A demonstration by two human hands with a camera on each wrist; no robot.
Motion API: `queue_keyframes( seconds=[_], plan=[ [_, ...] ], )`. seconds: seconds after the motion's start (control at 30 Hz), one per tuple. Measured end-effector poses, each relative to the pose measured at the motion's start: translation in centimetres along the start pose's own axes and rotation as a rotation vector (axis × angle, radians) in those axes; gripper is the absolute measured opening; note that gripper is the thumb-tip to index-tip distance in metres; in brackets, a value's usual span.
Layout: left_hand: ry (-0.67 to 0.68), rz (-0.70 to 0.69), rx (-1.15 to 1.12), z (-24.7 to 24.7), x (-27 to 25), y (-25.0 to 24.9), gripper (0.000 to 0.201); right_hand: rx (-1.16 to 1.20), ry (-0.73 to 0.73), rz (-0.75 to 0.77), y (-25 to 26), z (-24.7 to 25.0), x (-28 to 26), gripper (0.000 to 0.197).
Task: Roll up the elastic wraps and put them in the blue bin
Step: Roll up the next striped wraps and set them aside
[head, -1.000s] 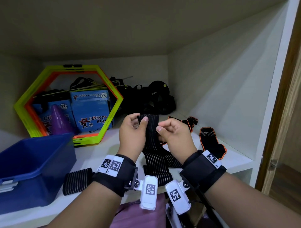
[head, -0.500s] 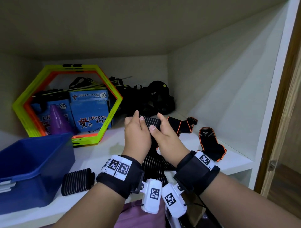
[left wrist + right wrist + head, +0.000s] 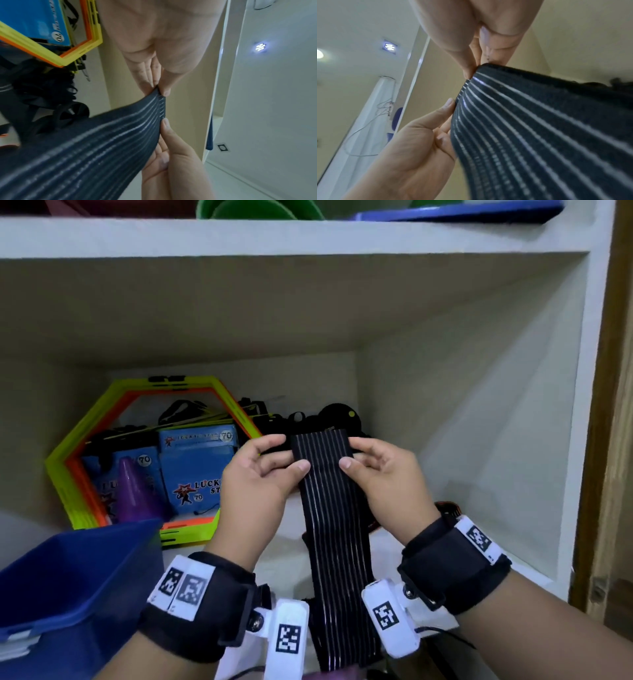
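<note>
A long black elastic wrap [image 3: 334, 529] with thin white stripes hangs unrolled in front of the shelf. Its lower end drops out of sight between my wrists. My left hand [image 3: 293, 453] pinches the top left corner between thumb and fingers. My right hand [image 3: 349, 453] pinches the top right corner the same way. The left wrist view shows the left hand [image 3: 159, 90] on the corner of the wrap [image 3: 85, 148]. The right wrist view shows the right hand [image 3: 473, 71] on the wrap [image 3: 539, 135]. The blue bin [image 3: 68, 587] stands at the lower left on the shelf.
At the back of the shelf lean yellow-orange hexagon rings [image 3: 68, 460], with blue boxes [image 3: 195, 467] and a purple cone [image 3: 133, 494]. Black gear [image 3: 329, 419] lies behind the wrap. An orange-trimmed black wrap [image 3: 448, 506] peeks out by my right wrist. An upper shelf board [image 3: 308, 237] runs overhead.
Both hands have lifted the wrap's end higher and spread to its two top corners, so it hangs flat. The head view has tilted up and shows the upper shelf.
</note>
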State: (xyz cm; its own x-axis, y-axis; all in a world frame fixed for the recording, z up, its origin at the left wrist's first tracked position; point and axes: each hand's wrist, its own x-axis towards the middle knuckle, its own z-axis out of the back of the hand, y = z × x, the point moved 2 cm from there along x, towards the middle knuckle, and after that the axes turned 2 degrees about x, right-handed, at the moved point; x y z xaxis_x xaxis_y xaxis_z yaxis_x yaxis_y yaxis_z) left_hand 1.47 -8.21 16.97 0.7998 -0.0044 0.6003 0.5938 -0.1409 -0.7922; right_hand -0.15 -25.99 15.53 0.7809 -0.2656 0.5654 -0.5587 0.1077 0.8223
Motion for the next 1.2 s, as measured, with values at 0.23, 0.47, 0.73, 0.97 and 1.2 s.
queue_keyframes(
  seconds=[0.23,0.47,0.73,0.97,1.2],
  plan=[
    [-0.051,-0.161,0.025,1.0,0.8,-5.1,0.026,-0.020,0.114,0.137,6.9,-0.1,0.8,0.023],
    [0.000,-0.181,-0.024,2.2,-0.4,-9.4,0.028,0.105,0.211,0.068,10.1,-0.4,0.2,0.028],
    [-0.029,-0.024,0.118,3.3,2.1,-5.5,0.039,0.024,0.264,-0.083,6.0,-2.7,2.9,0.025],
    [-0.065,-0.028,0.393,3.2,7.5,-2.4,0.033,-0.337,0.234,0.015,3.6,-5.0,8.7,0.023],
    [-0.046,-0.307,0.422,2.5,7.3,-4.6,0.025,-0.324,0.145,0.248,5.5,-3.2,9.1,0.030]
  ],
)
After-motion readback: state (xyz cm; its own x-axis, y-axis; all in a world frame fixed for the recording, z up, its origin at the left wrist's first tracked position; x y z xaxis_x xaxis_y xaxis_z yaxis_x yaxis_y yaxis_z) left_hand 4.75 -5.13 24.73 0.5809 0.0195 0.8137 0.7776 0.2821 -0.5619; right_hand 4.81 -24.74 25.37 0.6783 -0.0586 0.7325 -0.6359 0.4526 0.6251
